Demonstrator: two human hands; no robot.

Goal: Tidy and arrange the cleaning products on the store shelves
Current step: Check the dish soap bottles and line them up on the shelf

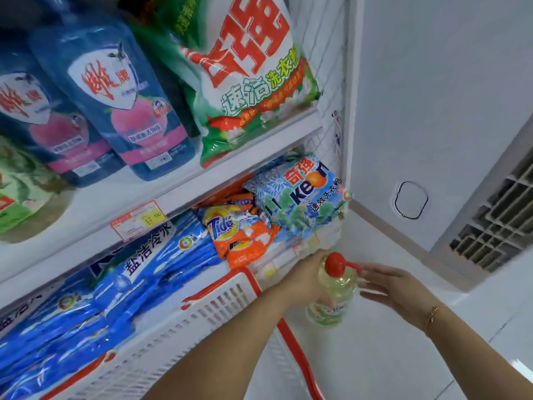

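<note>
She's standing at the right end of the shelves with a bottle of yellow detergent (336, 290) held out over the floor, just beside the corner of the white basket (219, 301) and below the lower shelf (285, 256). Her left hand (305, 275) is wrapped round the bottle's shoulder under the red cap (335, 262); her right hand (389, 287) is spread flat, fingertips at the bottle's other side, holding nothing. To me this looks like the placing step: she's got one product and needs a spot. That lower shelf is crammed with Tide bags (239, 235) and a Keon powder bag (300, 197), so she'll likely need to find a gap first, steadying the bottle upright.
</note>
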